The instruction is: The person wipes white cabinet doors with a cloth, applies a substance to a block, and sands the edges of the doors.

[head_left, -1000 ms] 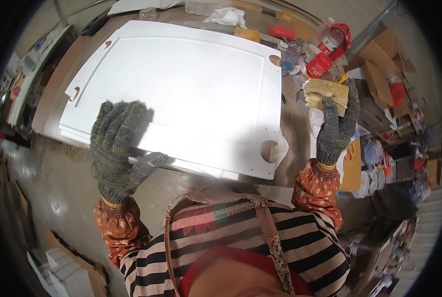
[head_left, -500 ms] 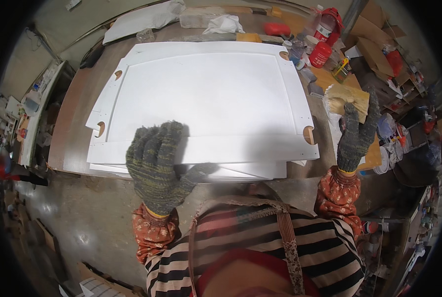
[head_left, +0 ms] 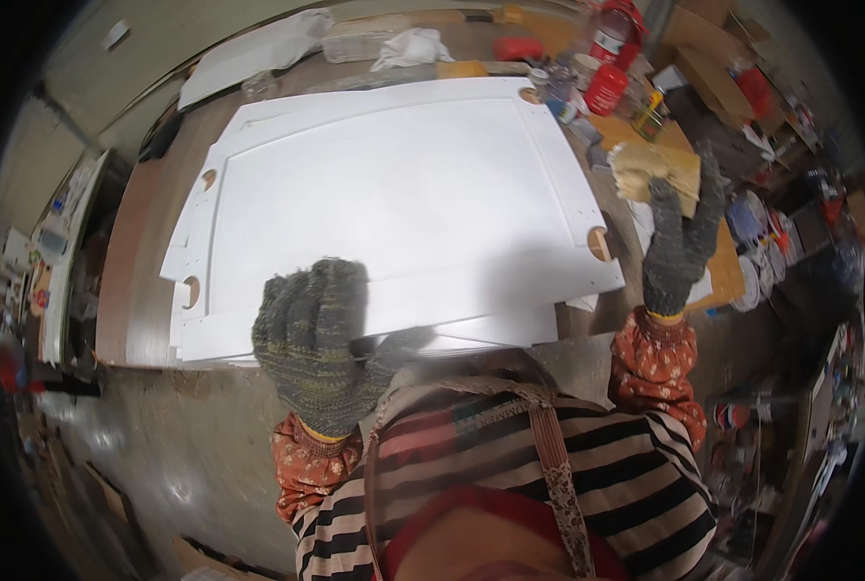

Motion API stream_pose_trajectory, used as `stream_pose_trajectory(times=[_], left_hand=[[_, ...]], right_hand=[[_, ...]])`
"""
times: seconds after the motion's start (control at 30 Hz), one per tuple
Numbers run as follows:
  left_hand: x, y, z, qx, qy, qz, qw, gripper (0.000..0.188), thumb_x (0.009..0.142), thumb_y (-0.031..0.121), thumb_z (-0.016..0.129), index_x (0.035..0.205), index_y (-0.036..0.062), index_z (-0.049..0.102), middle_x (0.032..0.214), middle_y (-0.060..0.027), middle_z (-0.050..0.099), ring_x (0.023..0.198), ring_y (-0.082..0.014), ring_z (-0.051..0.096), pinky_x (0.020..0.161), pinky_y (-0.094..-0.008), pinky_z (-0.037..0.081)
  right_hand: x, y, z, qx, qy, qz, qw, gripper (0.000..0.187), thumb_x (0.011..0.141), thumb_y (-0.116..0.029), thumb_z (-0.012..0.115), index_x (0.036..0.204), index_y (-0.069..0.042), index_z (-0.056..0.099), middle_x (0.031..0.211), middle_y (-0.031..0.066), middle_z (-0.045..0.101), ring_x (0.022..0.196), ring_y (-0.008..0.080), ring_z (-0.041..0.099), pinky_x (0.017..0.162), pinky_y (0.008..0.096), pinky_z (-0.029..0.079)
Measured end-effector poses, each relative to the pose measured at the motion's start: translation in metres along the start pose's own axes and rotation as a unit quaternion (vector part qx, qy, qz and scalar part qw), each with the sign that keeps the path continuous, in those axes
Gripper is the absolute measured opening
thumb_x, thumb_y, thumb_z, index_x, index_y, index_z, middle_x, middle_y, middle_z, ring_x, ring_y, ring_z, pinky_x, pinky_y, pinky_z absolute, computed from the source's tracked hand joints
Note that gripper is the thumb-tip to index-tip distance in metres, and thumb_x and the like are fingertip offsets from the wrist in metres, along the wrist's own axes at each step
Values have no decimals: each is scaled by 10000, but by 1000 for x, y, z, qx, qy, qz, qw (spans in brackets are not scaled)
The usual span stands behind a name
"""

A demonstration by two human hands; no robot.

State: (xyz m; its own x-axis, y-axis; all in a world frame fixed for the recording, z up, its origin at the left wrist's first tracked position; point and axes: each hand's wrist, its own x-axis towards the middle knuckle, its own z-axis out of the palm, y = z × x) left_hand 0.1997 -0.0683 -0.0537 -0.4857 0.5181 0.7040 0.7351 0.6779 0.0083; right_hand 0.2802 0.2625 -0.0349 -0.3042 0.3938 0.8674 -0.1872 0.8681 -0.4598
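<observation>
1. A stack of flat white panels [head_left: 394, 203], smooth and matte, with rounded corners and round holes near the edges, lies across the brown wooden surface [head_left: 132, 281], filling most of it.
2. The left hand [head_left: 316, 344], in a coarse grey-green knitted glove, rests palm down on the near edge of the top panel, fingers spread flat and thumb out along the edge; it grips nothing.
3. The right hand [head_left: 679, 237], gloved the same way, is raised past the panels' right edge, its fingers closed on a crumpled tan sheet of sandpaper [head_left: 655, 169].
4. Red cans [head_left: 612, 58] and small pots crowd the far right corner; a crumpled white rag [head_left: 408, 46] lies behind the panels.
5. Compared with half a second ago, the panels sit further left in view and the left hand has moved slightly right along the near edge, while the right hand has kept its raised pose.
</observation>
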Motion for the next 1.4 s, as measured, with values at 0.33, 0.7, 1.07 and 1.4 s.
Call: stream_pose_trajectory(times=[0.33, 0.7, 1.07, 1.4], left_hand=[[7, 12, 3, -2, 1, 7, 1000, 683, 704, 440, 731, 1235, 57, 535, 1217, -105, 571, 1143, -305, 502, 1002, -467, 348], [16, -13, 7, 57, -45, 6, 997, 547, 821, 325, 568, 1245, -19, 518, 1253, -149, 554, 1186, -330, 489, 1055, -475, 297], [6, 6, 1, 3, -20, -51, 998, 546, 759, 186, 704, 1237, -12, 528, 1184, -143, 592, 1140, -321, 483, 984, -439, 377], [6, 24, 0, 33, 4, -34, 999, 427, 759, 155, 710, 1137, -8, 595, 1139, -161, 609, 1062, -326, 549, 954, -442, 405]], right_hand=[[1, 14, -14, -3, -4, 27, 1000, 516, 863, -43, 611, 1338, -19, 413, 1315, 137, 474, 1147, 209, 506, 946, 320, 445], [1, 34, -9, -271, -21, -179, 945, 422, 811, -83, 678, 1212, -57, 548, 1363, 205, 413, 1197, 312, 471, 950, 382, 452], [0, 53, 25, -99, 108, -57, 988, 325, 823, -106, 671, 1131, -38, 594, 1208, 178, 521, 1074, 260, 551, 883, 356, 490], [8, 48, 29, 50, 144, 42, 987, 348, 864, -152, 633, 1171, -17, 538, 1073, 139, 598, 956, 190, 619, 811, 312, 521]])
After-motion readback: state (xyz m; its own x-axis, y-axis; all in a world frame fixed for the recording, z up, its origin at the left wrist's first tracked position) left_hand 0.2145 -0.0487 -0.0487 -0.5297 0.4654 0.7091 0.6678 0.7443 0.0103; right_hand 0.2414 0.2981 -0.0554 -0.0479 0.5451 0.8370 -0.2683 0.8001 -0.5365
